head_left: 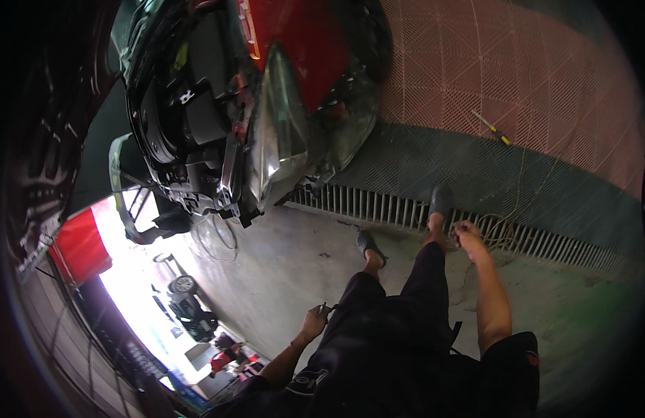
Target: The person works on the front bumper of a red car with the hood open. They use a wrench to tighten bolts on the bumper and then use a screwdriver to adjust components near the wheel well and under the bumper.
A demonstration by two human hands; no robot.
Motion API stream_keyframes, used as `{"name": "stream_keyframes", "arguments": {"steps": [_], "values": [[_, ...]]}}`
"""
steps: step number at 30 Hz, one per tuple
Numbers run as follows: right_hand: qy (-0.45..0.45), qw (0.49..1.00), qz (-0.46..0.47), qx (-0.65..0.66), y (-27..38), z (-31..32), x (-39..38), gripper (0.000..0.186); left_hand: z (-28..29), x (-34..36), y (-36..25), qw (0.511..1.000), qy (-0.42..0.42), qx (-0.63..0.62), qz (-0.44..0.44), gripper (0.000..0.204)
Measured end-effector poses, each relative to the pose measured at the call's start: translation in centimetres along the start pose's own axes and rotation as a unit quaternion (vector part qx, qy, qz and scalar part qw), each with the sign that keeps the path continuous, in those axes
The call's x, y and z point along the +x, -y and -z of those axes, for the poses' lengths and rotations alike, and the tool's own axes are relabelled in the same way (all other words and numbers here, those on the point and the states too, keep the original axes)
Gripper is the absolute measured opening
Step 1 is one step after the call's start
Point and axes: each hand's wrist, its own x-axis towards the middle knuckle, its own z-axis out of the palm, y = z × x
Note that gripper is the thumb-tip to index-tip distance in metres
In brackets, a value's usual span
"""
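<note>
My left hand (312,324) is low in front of my left thigh. Its fingers are closed round a small dark metal tool (326,308) whose tip sticks out past them; the exact kind is too small to tell. My right hand (467,236) is held out beside my right shin, fingers curled together. Whatever they hold, if anything, cannot be made out. Ahead of me to the left stands a red car (301,52) with its engine bay (197,118) exposed and its front bumper off. Its clear headlight (279,136) is on the side facing me.
A slotted drain grate (385,209) crosses the floor at my feet, with a loose cable (503,230) lying over it. A yellow and black screwdriver (501,136) lies on the red floor mat (441,70). Another vehicle (190,303) is far left, near a person in red (223,360).
</note>
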Motion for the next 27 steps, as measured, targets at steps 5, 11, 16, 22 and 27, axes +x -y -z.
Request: {"name": "stream_keyframes", "arguments": {"steps": [5,11,16,22,27], "values": [[0.011,0.997,0.036,-0.071,5.0,-6.8,-7.9,0.026,-1.1,-0.5,3.7,0.997,-0.030,-0.034,-0.055,0.037],[0.108,0.973,0.074,-0.189,7.5,-18.3,-15.4,0.034,-3.5,-0.4,14.8,0.993,-0.065,-0.090,-0.042,0.035],[0.216,0.947,0.090,-0.218,4.8,-29.5,-19.6,0.025,-7.0,-1.2,23.4,0.943,-0.149,-0.297,0.037,0.036],[0.318,0.875,0.060,-0.359,-1.1,-46.5,-25.6,0.031,-11.8,-3.8,34.8,0.848,-0.263,-0.436,0.148,0.034],[0.324,0.851,0.082,-0.406,-7.1,-59.3,-26.5,0.047,-12.2,-3.7,41.2,0.738,-0.345,-0.543,0.205,0.034]]}}
